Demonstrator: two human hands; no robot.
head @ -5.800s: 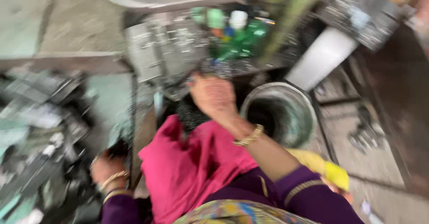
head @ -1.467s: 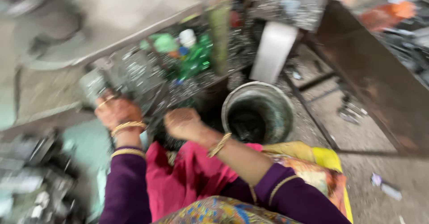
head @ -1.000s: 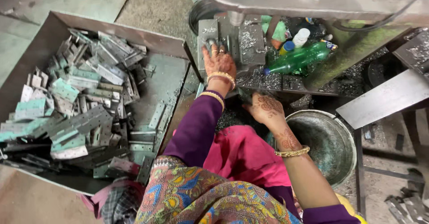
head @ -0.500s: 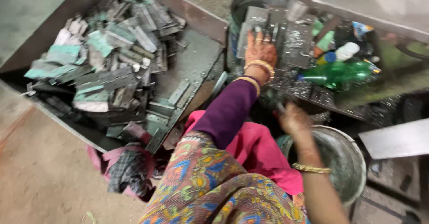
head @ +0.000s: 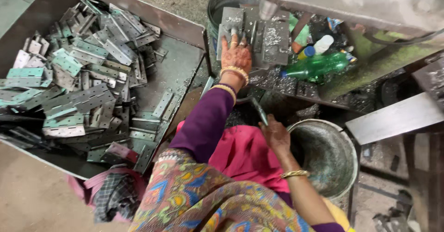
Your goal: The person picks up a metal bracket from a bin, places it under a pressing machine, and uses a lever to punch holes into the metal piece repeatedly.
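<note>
- The person's left hand [head: 236,54] is reaching forward and lying flat, fingers spread wide and gripping nothing, on a flat grey metal hinge plate [head: 230,24] that is sitting on the dark, shaving-strewn machine surface [head: 323,91].
- More grey metal plates [head: 274,40] are lying just beside that one, to its right, under the edge of the pale grey machine body [head: 351,3].
- Gold bangles [head: 235,71] are circling the left wrist, and a purple sleeve [head: 203,123] is covering the forearm.
- The right hand [head: 276,135] is hanging lower, near the lap, with its fingers curled around the lower end of a thin grey metal rod [head: 259,111]; how firmly it is holding I cannot tell.
- That hand is hovering just beside the rim of a round, dull metal bucket [head: 344,144], which is standing on the floor to the person's right.
- A green plastic bottle [head: 319,67] is lying on its side on the surface, near the plates, with a small white and yellow bottle [head: 315,47] just behind it.
- A large, shallow rusty-brown metal tray [head: 185,70] is sitting to the person's left, well apart from the left hand, and is heaped with grey and pale green metal hinges [head: 78,79].
- A pink cloth [head: 245,158] is covering the lap, and a checked cloth bundle [head: 113,195] is lying on the floor by the tray's near corner.
- A second round metal can [head: 222,0] is standing behind the plates, partly hidden.
</note>
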